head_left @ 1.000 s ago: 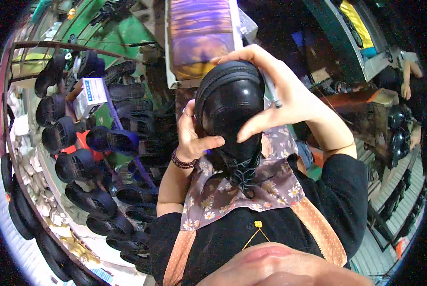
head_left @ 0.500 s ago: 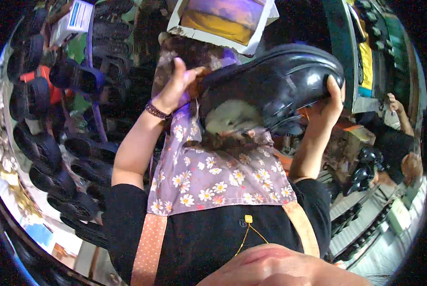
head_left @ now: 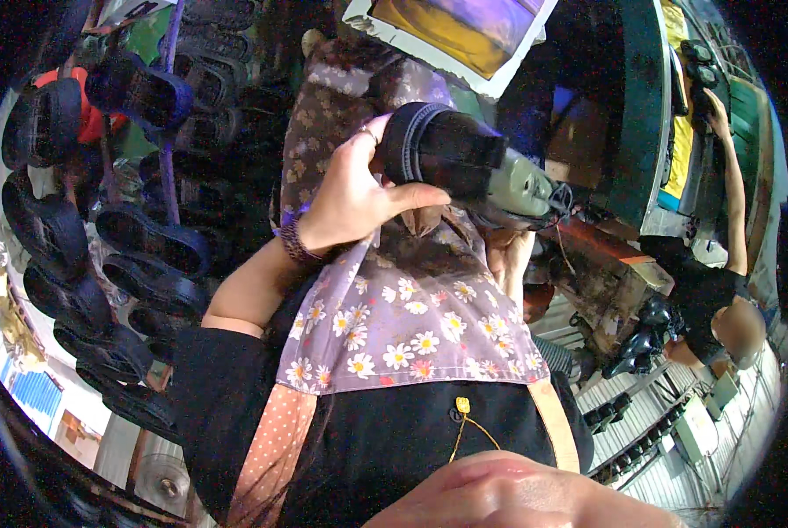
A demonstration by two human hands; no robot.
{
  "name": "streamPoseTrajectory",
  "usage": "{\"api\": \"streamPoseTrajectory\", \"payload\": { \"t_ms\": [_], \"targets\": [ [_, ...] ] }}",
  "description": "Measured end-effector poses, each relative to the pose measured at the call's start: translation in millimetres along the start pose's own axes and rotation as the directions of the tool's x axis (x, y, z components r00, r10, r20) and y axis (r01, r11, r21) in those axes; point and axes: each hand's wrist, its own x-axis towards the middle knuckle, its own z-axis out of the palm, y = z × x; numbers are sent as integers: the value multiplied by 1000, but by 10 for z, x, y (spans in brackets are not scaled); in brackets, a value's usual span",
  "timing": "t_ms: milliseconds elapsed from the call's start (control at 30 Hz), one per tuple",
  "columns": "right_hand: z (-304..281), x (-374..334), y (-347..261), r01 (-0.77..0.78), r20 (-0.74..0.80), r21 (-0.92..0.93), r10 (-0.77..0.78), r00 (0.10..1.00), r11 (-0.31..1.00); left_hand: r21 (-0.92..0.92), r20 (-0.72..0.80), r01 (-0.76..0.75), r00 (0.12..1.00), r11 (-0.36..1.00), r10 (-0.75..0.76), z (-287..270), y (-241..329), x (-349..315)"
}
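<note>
A black shoe [head_left: 464, 145] with a thick ridged sole is tilted in front of my apron, its heel end toward my left. From its opening sticks a grey-green shoe last [head_left: 519, 187], with laces bunched beside it. My left hand [head_left: 350, 198] is closed round the heel end, its thumb stretched along the near side. Under the right end of the shoe is my right hand [head_left: 506, 255], closed against it, with most of its fingers hidden. The toe is turned out of sight.
Racks of black soles [head_left: 46, 224] stand on my left. Ahead is a white-framed box [head_left: 499, 84] with a yellowish inside. A co-worker [head_left: 697, 290] at the right reaches toward black shoe parts on a long bench [head_left: 645, 106]. A worn box [head_left: 605, 264] stands between us.
The shoe has turned from lying sideways, toe right, to showing its heel and last. My left hand has closed on the heel; my right has moved lower and behind the shoe.
</note>
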Motion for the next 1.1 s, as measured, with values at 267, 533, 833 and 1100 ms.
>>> {"api": "streamPoseTrajectory", "payload": {
  "t_ms": [267, 533, 833, 1100],
  "targets": [
    [-114, -191, -105, 363, 285, -677, -227, 931, 640, 414, 226, 268, 896, 870, -383, -785, -125, -314],
    [0, -271, -183, 339, 257, -584, -228, 939, 737, 556, 202, 34, 964, 831, -175, -678, -153, -693],
    [1692, 258, -1365, 709, 498, -593, -518, 695, 381, -85, 121, 135, 985, 987, -124, -194, 439, -42],
    [3743, 1469, -2066, 916, 729, -381, -570, 380, 125, -237, 157, 407, 912, 882, -379, 244, 951, 1053]
  ]
}}
